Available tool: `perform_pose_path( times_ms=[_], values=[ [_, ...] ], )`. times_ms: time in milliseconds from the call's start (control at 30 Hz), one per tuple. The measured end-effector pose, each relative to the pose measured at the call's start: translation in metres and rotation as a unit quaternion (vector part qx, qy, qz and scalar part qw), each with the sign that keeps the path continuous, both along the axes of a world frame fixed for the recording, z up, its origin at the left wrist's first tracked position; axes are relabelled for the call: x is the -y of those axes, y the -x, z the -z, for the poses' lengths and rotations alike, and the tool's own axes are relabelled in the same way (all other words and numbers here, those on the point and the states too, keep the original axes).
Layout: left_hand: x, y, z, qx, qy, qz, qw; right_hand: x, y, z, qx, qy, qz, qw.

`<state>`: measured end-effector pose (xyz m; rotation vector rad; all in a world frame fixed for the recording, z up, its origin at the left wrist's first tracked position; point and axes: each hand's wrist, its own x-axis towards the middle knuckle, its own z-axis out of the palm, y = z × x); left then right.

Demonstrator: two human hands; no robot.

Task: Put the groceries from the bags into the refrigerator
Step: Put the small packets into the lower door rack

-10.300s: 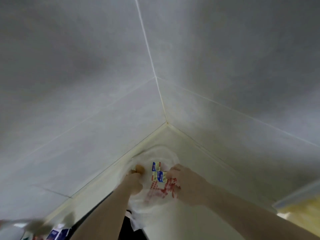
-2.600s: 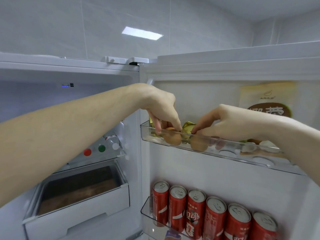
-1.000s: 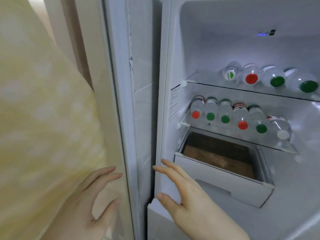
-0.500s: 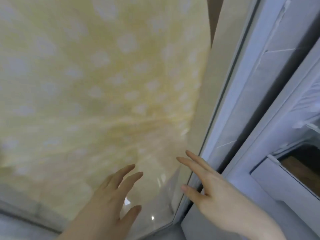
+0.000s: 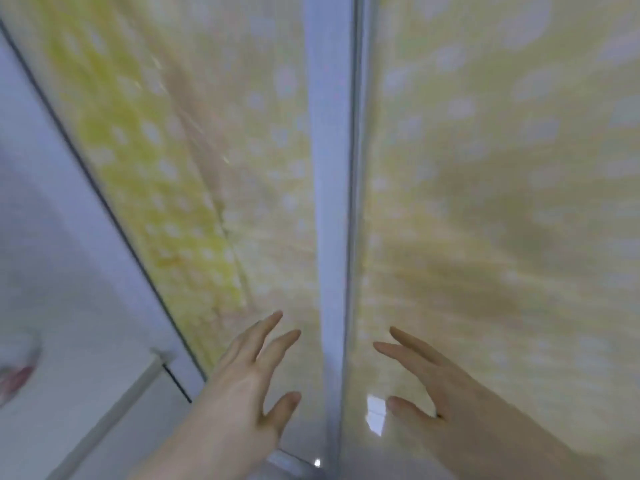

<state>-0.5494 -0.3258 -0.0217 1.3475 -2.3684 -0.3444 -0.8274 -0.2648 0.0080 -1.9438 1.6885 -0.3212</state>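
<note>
Two yellow refrigerator doors with pale dots fill the view, the left door (image 5: 207, 168) and the right door (image 5: 502, 168), meeting at a pale vertical seam (image 5: 332, 202). My left hand (image 5: 249, 386) is spread with straight fingers against the left door. My right hand (image 5: 426, 386) is spread the same way on the right door. Neither hand holds anything. The picture is blurred. No groceries or bags can be made out clearly.
A pale grey wall or cabinet side (image 5: 52, 271) stands left of the refrigerator. A blurred whitish thing with a red patch (image 5: 15, 375) shows at the far left edge.
The refrigerator's open interior has gone from view; both doors now stand together. Both hands stay spread with straight fingers, one on each door. The view has swung right.
</note>
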Motion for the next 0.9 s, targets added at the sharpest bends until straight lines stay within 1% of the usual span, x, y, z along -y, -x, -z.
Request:
perform_pose_path(
  times_ms=[133,267,467,667,900],
  values=[
    [-0.003,-0.091,-0.001,0.010,0.001,-0.088,0.996,0.048,-0.088,0.003,-0.002,0.012,-0.095,0.995],
    [-0.011,-0.181,0.004,0.021,0.019,-0.166,0.986,0.081,-0.176,0.008,-0.001,0.000,-0.171,0.985],
    [-0.029,-0.296,0.015,0.007,0.011,-0.267,0.964,0.115,-0.292,0.013,0.010,0.002,-0.250,0.968],
    [-0.047,-0.374,0.024,0.012,-0.015,-0.340,0.940,0.142,-0.391,0.024,0.027,-0.024,-0.313,0.949],
    [-0.040,-0.428,0.053,-0.003,-0.056,-0.412,0.910,0.185,-0.463,0.039,0.006,-0.043,-0.377,0.925]
  ],
)
